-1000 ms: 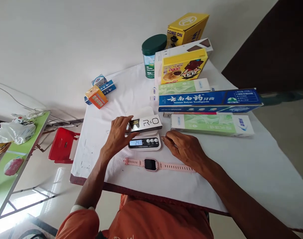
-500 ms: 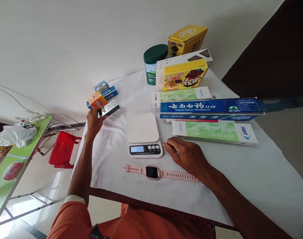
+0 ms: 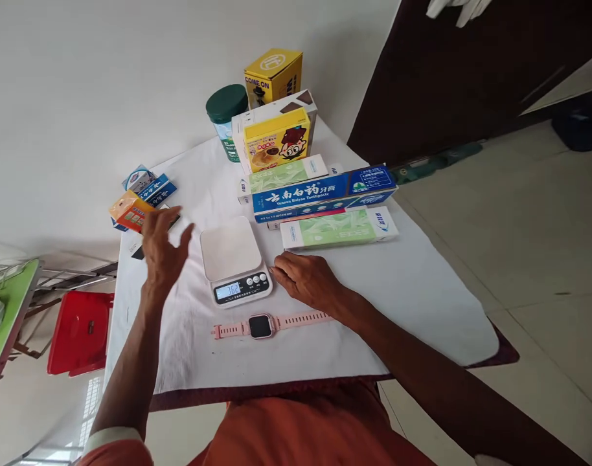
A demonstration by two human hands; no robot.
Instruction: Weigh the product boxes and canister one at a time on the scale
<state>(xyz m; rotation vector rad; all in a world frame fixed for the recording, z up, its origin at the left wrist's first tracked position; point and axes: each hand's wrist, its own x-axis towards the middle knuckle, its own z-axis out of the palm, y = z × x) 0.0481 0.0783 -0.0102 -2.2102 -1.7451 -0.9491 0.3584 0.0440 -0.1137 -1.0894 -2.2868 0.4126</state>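
Observation:
My left hand (image 3: 164, 252) hovers over the table's left part, thumb and fingers apart, with nothing held. Partly hidden behind it lies a black-and-white box (image 3: 137, 250). An orange box (image 3: 131, 210) and small blue boxes (image 3: 156, 189) are grouped just beyond its fingers. My right hand (image 3: 308, 281) rests on the cloth, fingers curled in and apparently empty, close by the right edge of a white kitchen scale (image 3: 231, 249). Nothing lies on the scale's plate; its lit display (image 3: 228, 291) seems to read 362. In front of the scale stretches a pink smartwatch (image 3: 260, 327), its strap end near my right wrist.
Behind my right hand lie a green-and-white box (image 3: 337, 230) and a long blue toothpaste box (image 3: 320, 194). Farther back stand yellow boxes (image 3: 276, 139) and a green-lidded tub (image 3: 227, 107) near the wall. A red chair (image 3: 79, 333) stands left of the table.
My left hand has let go of the black-and-white box and opened. The display digits differ from before. The view has shifted right; my right hand stays beside the scale.

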